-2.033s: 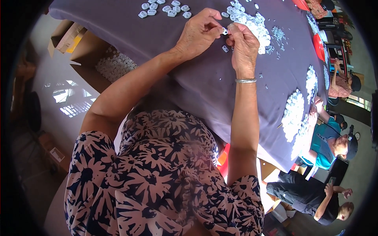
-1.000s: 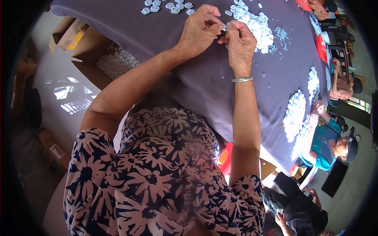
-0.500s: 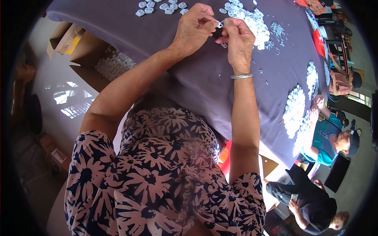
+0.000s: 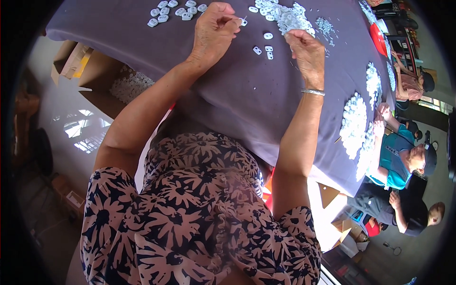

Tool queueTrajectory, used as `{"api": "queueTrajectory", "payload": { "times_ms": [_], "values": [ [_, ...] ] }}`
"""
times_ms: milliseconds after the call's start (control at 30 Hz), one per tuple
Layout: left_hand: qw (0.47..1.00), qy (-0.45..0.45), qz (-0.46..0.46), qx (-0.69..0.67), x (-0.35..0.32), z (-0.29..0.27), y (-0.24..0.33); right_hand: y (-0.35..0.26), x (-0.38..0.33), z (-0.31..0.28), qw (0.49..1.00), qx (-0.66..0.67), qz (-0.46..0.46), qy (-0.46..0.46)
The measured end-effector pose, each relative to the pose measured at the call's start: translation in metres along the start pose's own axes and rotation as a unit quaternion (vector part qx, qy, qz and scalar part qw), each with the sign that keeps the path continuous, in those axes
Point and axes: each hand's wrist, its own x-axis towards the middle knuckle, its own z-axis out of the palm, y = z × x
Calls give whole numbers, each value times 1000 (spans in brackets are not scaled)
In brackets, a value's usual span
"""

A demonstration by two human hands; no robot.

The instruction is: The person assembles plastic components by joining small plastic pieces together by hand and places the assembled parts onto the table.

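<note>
left hand (image 4: 213,32), white piece (image 4: 244,22) rightward, axis unclear

At left, an open cardboard box (image 4: 96,101) is set on the pale floor (image 4: 61,105). At right, a red basin (image 4: 378,39) is seen farther off, a co-worker in teal (image 4: 395,154) nearer.

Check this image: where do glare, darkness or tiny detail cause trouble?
Head view: glare bleaches the large white pile at right; light patches shine off the floor. Same view: black rim hides the corners. Same view: the piece in the left hand is too small for detail.
</note>
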Motion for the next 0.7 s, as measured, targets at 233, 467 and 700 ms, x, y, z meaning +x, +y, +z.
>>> {"api": "queueTrajectory", "payload": {
  "times_ms": [233, 467, 700],
  "values": [
    [996, 21, -47, 68, 2, -7, -10, 8, -1, 21, 986, -115, -119, 13],
    [996, 11, -47, 75, 2, -7, -7, 7, -1, 28, 962, -203, -183, 2],
    [994, 8, -72, 76, 0, 2, 7, 4, -4, 29, 971, -177, -157, -16]
  ]
}}
